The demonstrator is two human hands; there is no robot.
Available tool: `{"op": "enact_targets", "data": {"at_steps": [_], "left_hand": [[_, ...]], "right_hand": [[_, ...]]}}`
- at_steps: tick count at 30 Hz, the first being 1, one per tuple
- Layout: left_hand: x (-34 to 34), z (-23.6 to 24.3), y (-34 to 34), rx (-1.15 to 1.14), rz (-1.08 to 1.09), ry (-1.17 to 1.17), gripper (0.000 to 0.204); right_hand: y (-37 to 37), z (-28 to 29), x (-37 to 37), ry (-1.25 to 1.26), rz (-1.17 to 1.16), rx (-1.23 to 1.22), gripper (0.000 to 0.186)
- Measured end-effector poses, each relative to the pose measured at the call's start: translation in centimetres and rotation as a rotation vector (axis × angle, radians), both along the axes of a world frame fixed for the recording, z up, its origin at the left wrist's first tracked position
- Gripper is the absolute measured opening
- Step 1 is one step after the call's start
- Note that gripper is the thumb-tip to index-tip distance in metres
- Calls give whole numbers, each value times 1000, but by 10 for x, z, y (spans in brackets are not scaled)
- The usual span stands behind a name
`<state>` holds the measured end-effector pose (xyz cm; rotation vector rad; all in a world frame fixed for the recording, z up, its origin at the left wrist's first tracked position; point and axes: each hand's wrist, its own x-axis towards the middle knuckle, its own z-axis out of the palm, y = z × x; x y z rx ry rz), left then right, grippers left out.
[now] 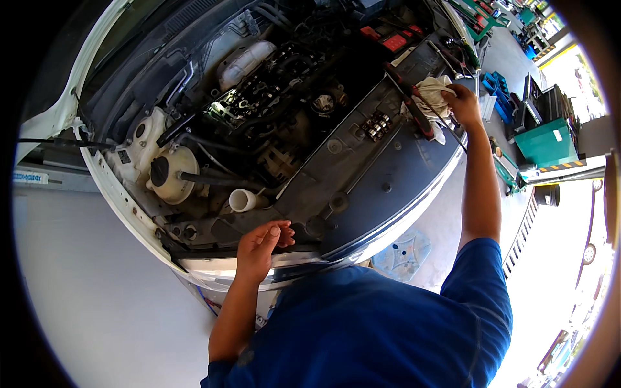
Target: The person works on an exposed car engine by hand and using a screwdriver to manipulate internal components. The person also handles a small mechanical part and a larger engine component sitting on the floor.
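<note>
At the right of the head view, my right hand [462, 107] closes on a crumpled whitish rag [432, 94] on the front panel [362, 194] of a car's engine bay. Against the rag lie tools with red-and-black handles [420, 119]; their exact kind is hard to tell. My left hand [257, 251] hovers by the front edge, its fingers loosely curled and apart, with nothing visible in them. Just beyond it is a white, round-mouthed plastic tube [242, 200]. A cluster of small shiny metal parts [376, 126] sits on the panel, left of the rag.
The uncovered engine top [265, 90] lies ahead, with a whitish reservoir with a black cap [173, 174] at its left. More hand tools [446, 58] rest at the far right of the panel. A blue stool [402, 254] is below the bumper; a green cabinet [548, 145] stands to the right.
</note>
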<state>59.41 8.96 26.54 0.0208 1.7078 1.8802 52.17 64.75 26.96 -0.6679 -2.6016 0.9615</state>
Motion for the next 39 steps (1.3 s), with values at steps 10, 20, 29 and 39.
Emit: {"op": "enact_targets", "data": {"at_steps": [10,20,29,39], "left_hand": [[12,2,-4,-27,23,2,36],[21,11,-25,-12,24,-14,33],[-2,10,-57,1,69,-12,34],[-42,-1,-13,-49,206,98,35]], "right_hand": [[-19,5,8,-28,-171,555,41],[-105,43,12,-81,-12,261,47],[-127,41,30,205,0,360,31],[-53,11,5,252,-105,96,32]]}}
